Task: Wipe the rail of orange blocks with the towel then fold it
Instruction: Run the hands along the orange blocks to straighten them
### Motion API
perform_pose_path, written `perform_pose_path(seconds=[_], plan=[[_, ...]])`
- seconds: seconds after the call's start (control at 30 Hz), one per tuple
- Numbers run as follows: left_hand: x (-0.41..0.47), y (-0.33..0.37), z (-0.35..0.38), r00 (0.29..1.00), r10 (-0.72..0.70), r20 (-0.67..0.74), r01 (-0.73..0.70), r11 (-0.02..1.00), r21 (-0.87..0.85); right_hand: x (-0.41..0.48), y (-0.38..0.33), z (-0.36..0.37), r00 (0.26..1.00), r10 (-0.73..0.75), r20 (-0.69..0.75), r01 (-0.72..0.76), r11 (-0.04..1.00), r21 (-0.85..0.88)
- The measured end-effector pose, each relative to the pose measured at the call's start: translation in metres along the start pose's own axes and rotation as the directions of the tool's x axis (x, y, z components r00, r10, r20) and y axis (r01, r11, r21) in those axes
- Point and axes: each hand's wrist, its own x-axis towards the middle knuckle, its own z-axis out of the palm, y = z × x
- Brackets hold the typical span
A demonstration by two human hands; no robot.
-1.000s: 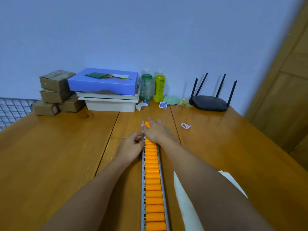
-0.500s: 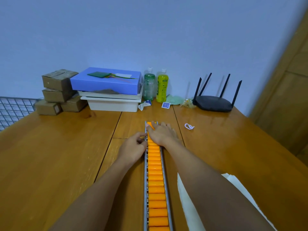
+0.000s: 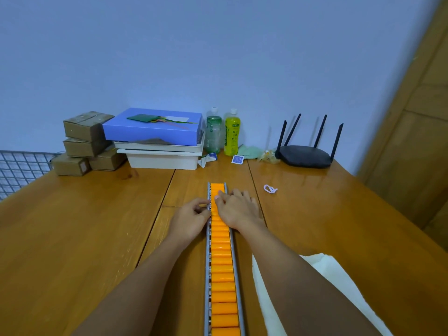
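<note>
Rail [image 3: 207,263] far end: L hand [image 3: 191,219] curled, pinching its left wall; R hand [image 3: 238,210] laid loose over orange blocks [image 3: 223,263]. Towel [image 3: 333,277] under R forearm.

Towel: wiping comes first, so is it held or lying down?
The towel lies unheld on the table, beside the rail; left hand and right hand are at the rail's far end.

The wooden table [image 3: 72,238] carries the rail [image 3: 221,263], towel [image 3: 346,287], router [image 3: 305,156] and white tray [image 3: 164,162].
</note>
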Motion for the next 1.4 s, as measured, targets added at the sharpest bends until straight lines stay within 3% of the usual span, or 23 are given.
perform_pose_path(seconds=[0.1,0.5,0.93,1.1,1.4], plan=[[-0.004,0.002,-0.001,1.0,-0.001,-0.015,0.001,1.0,-0.008,-0.011,-0.002,-0.004,0.998,-0.017,-0.052,0.014,0.999,-0.049],[-0.017,0.008,-0.007,1.0,0.008,-0.01,-0.007,1.0,0.008,-0.064,-0.008,-0.018,0.998,-0.052,-0.031,0.047,0.986,-0.158],[-0.056,0.028,-0.018,1.0,-0.024,-0.02,0.027,0.974,0.227,-0.098,-0.016,-0.029,0.997,-0.071,-0.009,0.067,0.963,-0.26],[-0.076,0.032,-0.02,1.0,-0.024,0.016,0.019,0.967,0.253,-0.115,-0.016,-0.032,0.998,-0.07,-0.001,0.067,0.957,-0.283],[-0.109,0.042,-0.023,0.994,-0.1,-0.039,0.107,0.946,0.307,-0.143,-0.014,-0.034,0.997,-0.078,-0.006,0.073,0.957,-0.281]])
